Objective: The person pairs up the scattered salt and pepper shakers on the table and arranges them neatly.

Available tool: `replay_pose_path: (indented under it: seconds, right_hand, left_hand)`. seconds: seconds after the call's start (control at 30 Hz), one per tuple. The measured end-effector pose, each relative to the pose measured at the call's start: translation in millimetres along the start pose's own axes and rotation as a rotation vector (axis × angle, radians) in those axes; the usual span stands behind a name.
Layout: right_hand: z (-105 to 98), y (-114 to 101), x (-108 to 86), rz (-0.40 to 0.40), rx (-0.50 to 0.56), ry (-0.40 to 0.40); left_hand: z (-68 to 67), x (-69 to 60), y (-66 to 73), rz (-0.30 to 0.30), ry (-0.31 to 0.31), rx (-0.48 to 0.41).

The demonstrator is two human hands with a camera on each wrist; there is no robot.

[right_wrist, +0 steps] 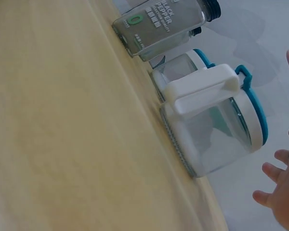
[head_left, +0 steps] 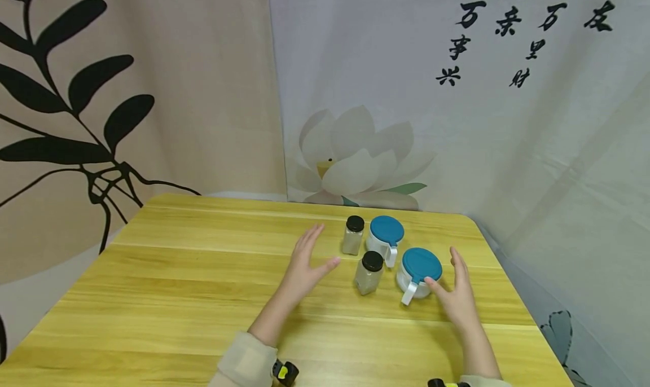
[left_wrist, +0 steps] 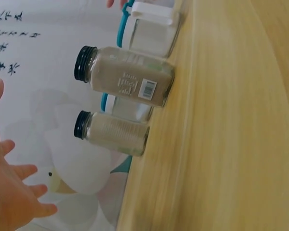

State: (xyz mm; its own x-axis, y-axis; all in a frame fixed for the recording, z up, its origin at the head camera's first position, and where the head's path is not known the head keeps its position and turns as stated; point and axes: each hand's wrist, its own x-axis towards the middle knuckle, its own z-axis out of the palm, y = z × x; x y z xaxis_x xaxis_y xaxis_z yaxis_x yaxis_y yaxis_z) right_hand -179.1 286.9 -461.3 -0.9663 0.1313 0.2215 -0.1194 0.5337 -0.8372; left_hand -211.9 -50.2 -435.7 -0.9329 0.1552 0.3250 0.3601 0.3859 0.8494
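Two clear seasoning jars with blue lids and white handles stand on the table: a nearer jar (head_left: 418, 274) and a farther jar (head_left: 386, 236). To their left are two black-capped pepper bottles, a front bottle (head_left: 369, 273) and a back bottle (head_left: 352, 236); one label reads BLACK PEPPER in the right wrist view. My left hand (head_left: 303, 269) hovers left of the bottles, fingers spread, holding nothing. Beside the nearer jar, on its right, my right hand (head_left: 459, 297) has its fingers extended; the thumb overlaps the lid's edge in the head view, but the right wrist view shows a gap.
The yellow wooden table (head_left: 178, 297) ends at a fabric backdrop (head_left: 355, 93) with a lotus print and black characters. Its right edge lies a little beyond my right hand. Both wrists carry small black devices.
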Motion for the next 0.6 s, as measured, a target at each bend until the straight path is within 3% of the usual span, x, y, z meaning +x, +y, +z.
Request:
replay_pose_path:
  seconds: [0.6]
  right_hand:
    - [9,14,0.3,-0.029,0.102,0.014]
  left_hand:
    - [22.9,-4.3,-10.0,-0.048,-0.016,-0.113]
